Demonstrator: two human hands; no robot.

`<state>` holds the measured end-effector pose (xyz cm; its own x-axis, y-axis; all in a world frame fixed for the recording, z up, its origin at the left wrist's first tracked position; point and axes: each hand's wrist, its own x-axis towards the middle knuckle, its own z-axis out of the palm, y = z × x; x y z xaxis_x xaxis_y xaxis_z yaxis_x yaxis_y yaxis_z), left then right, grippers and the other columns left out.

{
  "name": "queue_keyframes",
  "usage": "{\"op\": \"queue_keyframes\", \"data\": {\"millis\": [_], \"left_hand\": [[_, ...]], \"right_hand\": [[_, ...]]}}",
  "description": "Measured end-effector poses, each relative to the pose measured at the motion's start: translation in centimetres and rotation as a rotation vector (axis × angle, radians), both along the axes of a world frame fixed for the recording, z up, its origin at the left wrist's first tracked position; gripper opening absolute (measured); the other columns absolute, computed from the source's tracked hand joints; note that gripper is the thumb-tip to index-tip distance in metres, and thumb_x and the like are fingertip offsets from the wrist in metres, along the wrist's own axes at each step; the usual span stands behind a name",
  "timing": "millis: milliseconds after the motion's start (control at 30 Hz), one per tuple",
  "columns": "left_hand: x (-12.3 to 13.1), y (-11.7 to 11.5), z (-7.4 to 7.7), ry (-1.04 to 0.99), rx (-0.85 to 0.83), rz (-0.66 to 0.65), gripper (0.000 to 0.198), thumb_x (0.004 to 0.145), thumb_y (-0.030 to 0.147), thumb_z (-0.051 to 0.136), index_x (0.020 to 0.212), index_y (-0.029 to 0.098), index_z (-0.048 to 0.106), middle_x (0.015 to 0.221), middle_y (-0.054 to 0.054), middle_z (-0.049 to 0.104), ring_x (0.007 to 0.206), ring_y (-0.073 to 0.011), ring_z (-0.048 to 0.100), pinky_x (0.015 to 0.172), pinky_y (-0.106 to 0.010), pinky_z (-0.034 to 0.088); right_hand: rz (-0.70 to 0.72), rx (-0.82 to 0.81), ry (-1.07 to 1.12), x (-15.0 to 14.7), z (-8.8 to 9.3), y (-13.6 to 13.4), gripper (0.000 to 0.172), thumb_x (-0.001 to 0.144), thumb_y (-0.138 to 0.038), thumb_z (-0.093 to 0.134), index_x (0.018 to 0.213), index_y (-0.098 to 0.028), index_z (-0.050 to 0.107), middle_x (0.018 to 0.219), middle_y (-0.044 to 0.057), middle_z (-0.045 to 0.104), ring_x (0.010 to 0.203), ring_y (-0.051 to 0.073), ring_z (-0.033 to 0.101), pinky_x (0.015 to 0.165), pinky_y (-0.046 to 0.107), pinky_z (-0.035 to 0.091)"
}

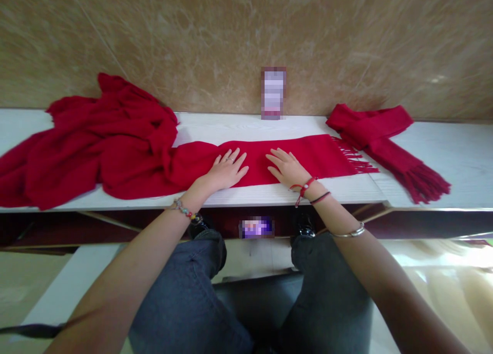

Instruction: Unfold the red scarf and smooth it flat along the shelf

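Observation:
A long red scarf (318,156) lies stretched along a white shelf, its fringed end to the right. My left hand (228,170) rests flat on the scarf with the fingers spread. Also flat on it, a short way to the right, is my right hand (287,168), fingers apart. Toward the left, the cloth runs up to a loose heap of red fabric (131,138); I cannot tell whether it is all one piece. A second red scarf (385,138) sits folded over itself at the right, with its fringe pointing toward the front edge.
A brown marbled wall (215,45) rises directly behind the white shelf (454,153). A phone-like object (273,93), blurred out, leans against that wall. Under the shelf is a dark recess with another blurred item (257,227). My knees are below the front edge.

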<state>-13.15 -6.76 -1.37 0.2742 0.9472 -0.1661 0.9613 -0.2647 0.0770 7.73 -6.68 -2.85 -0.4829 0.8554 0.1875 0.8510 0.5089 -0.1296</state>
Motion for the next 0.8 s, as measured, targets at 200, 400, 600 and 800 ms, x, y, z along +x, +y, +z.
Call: {"op": "queue_keyframes", "data": {"millis": [200,400,600,800], "left_hand": [[0.0,0.1,-0.1,0.005,0.009,-0.008,0.061,0.094,0.046,0.017,0.149,0.019,0.017,0.157,-0.006,0.006,0.144,-0.0258,0.007,0.114,-0.046,0.012],[0.0,0.0,-0.1,0.003,0.008,-0.007,0.061,0.094,0.046,0.018,0.149,0.019,0.017,0.157,-0.005,0.006,0.144,-0.0253,0.007,0.114,-0.046,0.012],[0.0,0.0,-0.1,0.008,-0.001,-0.004,0.061,0.095,0.047,0.016,0.149,0.020,0.016,0.157,-0.005,0.005,0.144,-0.0249,0.006,0.115,-0.045,0.012],[0.0,0.0,-0.1,0.018,0.004,-0.006,0.061,0.095,0.046,0.016,0.149,0.019,0.015,0.157,-0.006,0.006,0.144,-0.0252,0.006,0.115,-0.045,0.012]], "right_hand": [[-0.056,-0.065,-0.050,1.6,-0.2,0.7,0.047,0.093,-0.028,0.036,0.136,-0.014,0.046,0.146,0.012,0.040,0.134,0.025,0.036,0.108,0.048,0.030],[-0.288,-0.010,-0.057,7.7,-0.7,1.1,0.046,0.091,-0.029,0.034,0.133,-0.015,0.050,0.141,0.013,0.046,0.130,0.029,0.040,0.105,0.053,0.033],[-0.461,0.056,-0.051,10.1,-0.7,0.6,0.047,0.090,-0.027,0.035,0.131,-0.010,0.052,0.137,0.018,0.048,0.128,0.032,0.042,0.102,0.053,0.036],[-0.296,0.083,0.007,6.6,-0.2,0.5,0.045,0.089,-0.024,0.037,0.130,-0.013,0.052,0.140,0.016,0.046,0.132,0.031,0.037,0.104,0.057,0.031]]}}
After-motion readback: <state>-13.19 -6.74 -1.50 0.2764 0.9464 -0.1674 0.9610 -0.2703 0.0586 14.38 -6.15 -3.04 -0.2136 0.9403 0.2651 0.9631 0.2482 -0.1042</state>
